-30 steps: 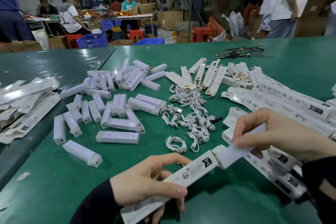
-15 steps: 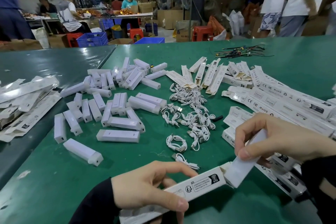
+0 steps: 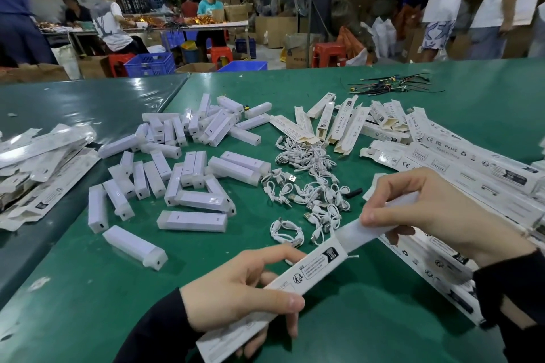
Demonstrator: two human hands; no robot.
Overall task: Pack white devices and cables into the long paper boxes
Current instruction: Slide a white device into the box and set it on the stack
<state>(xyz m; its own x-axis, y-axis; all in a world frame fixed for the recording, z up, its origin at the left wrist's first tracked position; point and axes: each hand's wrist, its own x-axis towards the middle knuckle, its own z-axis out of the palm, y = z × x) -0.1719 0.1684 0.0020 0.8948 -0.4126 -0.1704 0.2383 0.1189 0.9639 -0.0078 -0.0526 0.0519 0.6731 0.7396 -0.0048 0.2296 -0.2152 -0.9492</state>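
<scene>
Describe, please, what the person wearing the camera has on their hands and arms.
Both hands are bare: the left hand and right hand show no gloves, rings or watch. Each forearm is covered by a plain black long sleeve ending at the wrist, without visible markings.

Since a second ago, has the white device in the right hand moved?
Yes. The white device in the right hand has slid deeper into the long paper box.

A packing workshop — green worktables [image 3: 383, 318], stacked cardboard cartons [image 3: 275, 31], plastic crates [image 3: 150, 63].
</scene>
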